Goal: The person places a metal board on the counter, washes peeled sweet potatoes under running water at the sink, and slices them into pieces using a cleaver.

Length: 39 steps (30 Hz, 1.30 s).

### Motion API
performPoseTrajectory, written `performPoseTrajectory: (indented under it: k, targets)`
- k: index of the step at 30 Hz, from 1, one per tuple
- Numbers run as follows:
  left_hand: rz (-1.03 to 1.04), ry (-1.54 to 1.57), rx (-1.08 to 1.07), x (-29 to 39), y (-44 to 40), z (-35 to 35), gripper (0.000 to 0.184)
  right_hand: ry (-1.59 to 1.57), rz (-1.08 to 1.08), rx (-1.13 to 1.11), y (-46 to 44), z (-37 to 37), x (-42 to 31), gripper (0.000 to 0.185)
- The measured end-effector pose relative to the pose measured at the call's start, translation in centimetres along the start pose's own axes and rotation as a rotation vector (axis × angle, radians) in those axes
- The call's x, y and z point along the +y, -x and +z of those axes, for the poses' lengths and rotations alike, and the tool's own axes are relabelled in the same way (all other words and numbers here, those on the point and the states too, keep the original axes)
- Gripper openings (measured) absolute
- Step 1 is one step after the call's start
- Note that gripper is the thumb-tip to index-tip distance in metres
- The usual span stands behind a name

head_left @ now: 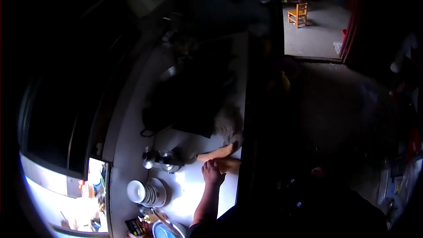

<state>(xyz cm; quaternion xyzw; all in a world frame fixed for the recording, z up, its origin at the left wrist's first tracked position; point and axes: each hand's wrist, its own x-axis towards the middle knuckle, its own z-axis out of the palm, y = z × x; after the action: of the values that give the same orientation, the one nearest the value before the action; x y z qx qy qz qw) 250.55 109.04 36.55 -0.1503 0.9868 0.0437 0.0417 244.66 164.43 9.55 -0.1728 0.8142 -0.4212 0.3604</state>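
Observation:
My left hand (212,172) reaches over the white counter (185,198) with its fingers curled together at the edge of an orange-brown item (229,164), perhaps a cloth. A second strip of the same colour (216,153) lies just beyond the fingers. Behind it sits a crumpled grey cloth (225,125). In deep shadow to the right, my right hand (318,172) shows only as a dim patch; its fingers cannot be made out.
Stacked white bowls (137,191), glass or metal jars (168,161) and a blue basin (164,229) stand on the counter's left. A dark pan (176,101) is farther back. Beyond the doorway is a small wooden chair (298,15).

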Motion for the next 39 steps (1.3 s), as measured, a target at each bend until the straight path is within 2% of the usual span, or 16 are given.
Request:
performPoseTrajectory:
  k: [2,3,4,6,9,11,13,14,18,20,22,25,29,35,37,39]
  targets:
    - [0.033,-0.090,0.023,-0.4,-0.6,0.6,0.066,-0.020,0.111,-0.215,-2.3,-1.9,-4.2,0.023]
    - [0.041,-0.089,0.024,-0.1,-0.9,0.3,0.066,-0.033,0.206,-0.439,-3.3,-2.8,-6.1,0.029]
    - [0.018,-0.103,-0.031,0.3,-1.0,-0.2,0.062,-0.035,0.206,-0.436,-4.0,-2.6,-5.3,0.029]
    - [0.014,-0.088,-0.062,-0.3,-1.3,0.6,0.051,-0.024,0.281,-0.379,-4.6,-3.1,-6.1,0.028]
    - [0.029,-0.045,-0.147,-1.0,-1.6,0.7,0.057,-0.027,0.428,-0.221,-6.1,-4.6,-5.7,0.028]
    - [-0.003,0.048,-0.131,-1.8,-1.5,1.3,0.053,-0.036,0.495,-0.138,-7.4,-5.8,-5.6,0.027]
    - [0.084,0.144,-0.132,-1.7,-1.1,-0.4,0.052,-0.051,0.546,-0.078,-9.1,-7.6,-5.3,0.027]
    - [0.172,0.149,-0.039,-2.2,-1.1,0.1,0.051,-0.058,0.561,-0.056,-10.1,-8.8,-5.1,0.027]
    - [0.018,0.222,0.009,-0.3,-1.7,-2.8,0.055,-0.094,0.607,0.028,-15.4,-14.7,-3.2,0.026]
    - [-0.039,0.198,0.154,1.6,-3.0,-4.4,0.053,-0.113,0.628,0.078,-18.0,-18.8,-2.9,0.026]
    - [-0.029,0.206,0.310,3.4,-4.6,-5.9,0.050,-0.136,0.634,0.124,-20.7,-23.1,-2.5,0.026]
    - [-0.133,0.112,0.293,7.7,-8.7,-9.1,0.046,-0.172,0.621,0.193,-24.7,-29.2,-2.4,0.025]
    - [-0.163,0.162,0.369,10.2,-15.0,-8.7,0.056,-0.248,0.594,0.293,-29.0,-34.7,-3.0,0.025]
    - [-0.207,0.304,0.339,14.4,-23.6,-9.6,0.059,-0.412,0.491,0.336,-34.4,-36.8,-5.6,0.024]
    - [-0.398,0.358,0.202,16.5,-26.1,-11.4,0.060,-0.477,0.441,0.314,-36.1,-36.7,-7.3,0.024]
    - [-0.340,0.469,0.211,14.9,-28.7,-8.9,0.061,-0.554,0.379,0.275,-38.2,-36.2,-9.0,0.024]
